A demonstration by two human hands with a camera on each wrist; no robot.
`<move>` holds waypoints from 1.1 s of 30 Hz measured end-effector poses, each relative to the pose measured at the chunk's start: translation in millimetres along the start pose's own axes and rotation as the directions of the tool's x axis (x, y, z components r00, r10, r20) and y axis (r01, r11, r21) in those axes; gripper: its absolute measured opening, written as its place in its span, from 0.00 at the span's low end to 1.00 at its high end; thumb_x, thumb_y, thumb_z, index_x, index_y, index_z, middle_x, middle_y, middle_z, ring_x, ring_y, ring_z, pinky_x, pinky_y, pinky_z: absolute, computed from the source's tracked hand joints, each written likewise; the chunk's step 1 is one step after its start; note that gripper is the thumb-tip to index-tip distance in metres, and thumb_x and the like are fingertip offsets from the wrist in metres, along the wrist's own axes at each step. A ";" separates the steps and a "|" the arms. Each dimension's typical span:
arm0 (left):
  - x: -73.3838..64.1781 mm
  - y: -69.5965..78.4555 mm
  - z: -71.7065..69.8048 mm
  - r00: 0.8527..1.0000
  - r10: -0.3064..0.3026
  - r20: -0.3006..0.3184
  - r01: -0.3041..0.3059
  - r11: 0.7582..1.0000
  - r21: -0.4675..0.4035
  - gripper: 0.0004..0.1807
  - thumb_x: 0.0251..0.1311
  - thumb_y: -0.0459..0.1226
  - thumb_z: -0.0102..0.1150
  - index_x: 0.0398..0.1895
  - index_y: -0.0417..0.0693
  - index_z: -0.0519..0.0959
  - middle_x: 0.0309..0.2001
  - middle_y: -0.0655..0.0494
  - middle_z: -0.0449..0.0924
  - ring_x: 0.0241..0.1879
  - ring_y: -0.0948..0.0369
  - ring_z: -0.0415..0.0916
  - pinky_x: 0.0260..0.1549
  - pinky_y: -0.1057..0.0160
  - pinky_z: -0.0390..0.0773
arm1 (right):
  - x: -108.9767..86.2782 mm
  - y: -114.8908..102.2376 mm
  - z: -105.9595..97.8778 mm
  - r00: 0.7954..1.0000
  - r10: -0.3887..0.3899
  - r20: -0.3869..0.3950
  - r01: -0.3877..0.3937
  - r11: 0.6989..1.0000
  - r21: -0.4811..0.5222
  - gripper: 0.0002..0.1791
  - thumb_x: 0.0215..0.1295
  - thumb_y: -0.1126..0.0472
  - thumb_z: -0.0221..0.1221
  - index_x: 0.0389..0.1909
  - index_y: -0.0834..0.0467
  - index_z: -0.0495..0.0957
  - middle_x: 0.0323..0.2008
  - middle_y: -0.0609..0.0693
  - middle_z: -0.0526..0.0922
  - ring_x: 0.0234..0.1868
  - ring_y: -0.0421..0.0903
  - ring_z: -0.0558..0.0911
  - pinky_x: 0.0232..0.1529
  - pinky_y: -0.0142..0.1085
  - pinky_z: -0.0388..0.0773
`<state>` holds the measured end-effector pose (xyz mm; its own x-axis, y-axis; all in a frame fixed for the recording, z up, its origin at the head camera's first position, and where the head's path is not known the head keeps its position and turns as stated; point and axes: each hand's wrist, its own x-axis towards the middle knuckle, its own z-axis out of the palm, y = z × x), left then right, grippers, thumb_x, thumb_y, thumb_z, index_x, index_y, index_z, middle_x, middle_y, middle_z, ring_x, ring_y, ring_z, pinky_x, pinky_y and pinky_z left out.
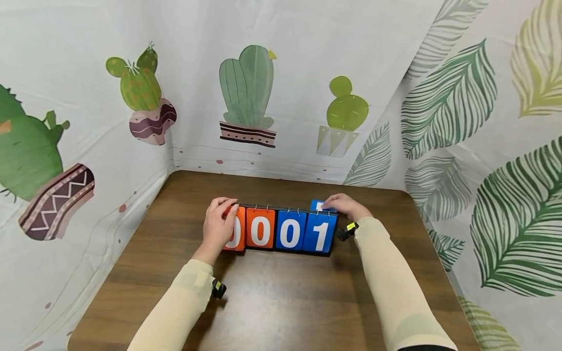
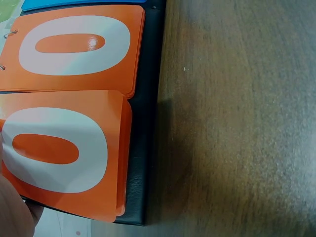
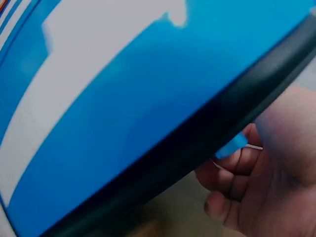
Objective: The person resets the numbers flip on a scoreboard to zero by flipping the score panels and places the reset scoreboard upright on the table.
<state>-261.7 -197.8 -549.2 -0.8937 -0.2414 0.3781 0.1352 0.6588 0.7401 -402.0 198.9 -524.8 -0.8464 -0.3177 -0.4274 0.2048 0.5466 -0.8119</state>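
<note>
A flip scoreboard [image 1: 260, 229] with a black stand reads 0 0 on orange cards and 0 1 on blue cards. At its left end, my left hand [image 1: 218, 223] grips the upper corner, partly covering the outer orange card [image 2: 94, 148]. My right hand [image 1: 347, 206] is at the top right corner, pinching a blue card [image 1: 317, 204] that stands up behind the top edge. From the right wrist, curled fingers [image 3: 232, 177] show behind the black stand, with a bit of blue card between them. The rest of that card is hidden.
The scoreboard stands on a brown wooden table [image 1: 281, 302] with rounded corners. Close behind the table hangs white cloth [image 1: 189, 97] printed with cacti; leaf-printed cloth [image 1: 448, 102] hangs on the right. Small black devices [image 1: 218, 288] are strapped at both wrists.
</note>
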 end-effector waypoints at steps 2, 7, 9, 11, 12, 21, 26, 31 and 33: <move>0.2 0.3 0.4 1.000 -0.002 0.001 0.002 1.000 0.003 0.18 0.74 0.50 0.55 0.59 0.57 0.84 0.60 0.54 0.75 0.62 0.49 0.71 0.60 0.42 0.74 | 2.3 -8.0 -7.3 1.000 0.005 -0.003 -0.004 0.998 0.064 0.17 0.71 0.57 0.62 0.52 0.65 0.77 0.37 0.48 0.83 0.36 0.44 0.81 0.38 0.36 0.81; -0.1 0.9 1.5 1.000 0.004 -0.003 -0.004 1.000 0.005 0.17 0.74 0.50 0.56 0.59 0.57 0.84 0.60 0.54 0.75 0.61 0.49 0.71 0.60 0.42 0.74 | -2.1 -36.1 -34.1 0.998 -0.041 0.056 0.027 0.971 0.236 0.19 0.73 0.59 0.61 0.58 0.62 0.70 0.30 0.46 0.87 0.32 0.44 0.88 0.42 0.42 0.86; 0.0 0.7 2.0 1.000 0.012 -0.008 -0.012 1.000 0.006 0.17 0.74 0.49 0.56 0.58 0.56 0.84 0.60 0.53 0.75 0.61 0.48 0.71 0.60 0.42 0.74 | -8.1 -49.8 -44.9 0.993 -0.081 0.080 0.055 0.957 0.286 0.15 0.75 0.58 0.60 0.55 0.60 0.72 0.31 0.47 0.89 0.32 0.46 0.89 0.44 0.44 0.87; 0.2 0.3 2.5 1.000 0.015 -0.011 -0.015 1.000 0.005 0.17 0.74 0.49 0.56 0.58 0.56 0.84 0.59 0.53 0.75 0.61 0.48 0.71 0.60 0.42 0.74 | -15.1 -62.8 -53.3 0.989 -0.112 0.098 0.075 0.944 0.322 0.08 0.75 0.58 0.59 0.48 0.57 0.75 0.30 0.48 0.89 0.32 0.46 0.90 0.44 0.45 0.87; 0.3 0.5 2.6 1.000 0.016 -0.011 -0.016 1.000 0.005 0.17 0.74 0.49 0.56 0.58 0.56 0.84 0.59 0.53 0.75 0.61 0.48 0.71 0.60 0.42 0.74 | -19.3 -69.0 -56.3 0.986 -0.126 0.107 0.084 0.940 0.330 0.07 0.75 0.57 0.59 0.46 0.56 0.77 0.31 0.48 0.90 0.32 0.47 0.90 0.44 0.46 0.87; 2.0 1.0 2.1 1.000 0.010 -0.012 -0.011 1.000 -0.014 0.18 0.74 0.49 0.56 0.58 0.55 0.84 0.60 0.52 0.75 0.61 0.47 0.71 0.60 0.41 0.73 | -57.9 -107.8 -61.9 0.962 -0.216 0.168 0.177 0.959 0.219 0.12 0.77 0.57 0.57 0.53 0.57 0.80 0.38 0.49 0.90 0.36 0.48 0.91 0.48 0.51 0.87; 1.2 -0.9 2.3 0.999 0.025 -0.027 -0.025 1.000 -0.013 0.17 0.74 0.48 0.56 0.58 0.55 0.85 0.59 0.52 0.76 0.60 0.47 0.71 0.60 0.42 0.73 | -83.0 -116.6 -53.3 0.944 -0.269 0.189 0.274 0.962 0.001 0.19 0.77 0.55 0.57 0.61 0.62 0.80 0.45 0.51 0.89 0.42 0.47 0.89 0.53 0.49 0.86; 0.8 -0.8 1.9 0.999 0.023 -0.027 -0.024 0.999 -0.030 0.17 0.73 0.48 0.57 0.58 0.54 0.85 0.59 0.52 0.76 0.61 0.47 0.71 0.60 0.41 0.73 | -116.6 -119.1 -41.4 0.899 -0.375 0.225 0.421 0.882 -0.210 0.17 0.76 0.56 0.57 0.59 0.59 0.83 0.51 0.56 0.88 0.47 0.50 0.87 0.53 0.49 0.85; 1.1 -0.4 1.9 0.999 0.022 -0.026 -0.022 0.999 -0.032 0.17 0.73 0.48 0.57 0.58 0.53 0.85 0.59 0.52 0.76 0.61 0.47 0.71 0.60 0.41 0.73 | -130.7 -117.4 -35.7 0.863 -0.436 0.254 0.495 0.828 -0.263 0.16 0.76 0.58 0.57 0.58 0.58 0.84 0.50 0.56 0.88 0.47 0.52 0.87 0.52 0.46 0.85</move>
<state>-263.6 -197.0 -550.1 -0.8792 -0.2455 0.4083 0.1689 0.6407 0.7489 -333.0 204.0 -359.5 -0.6954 -0.7093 -0.1157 -0.3789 0.4986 -0.7796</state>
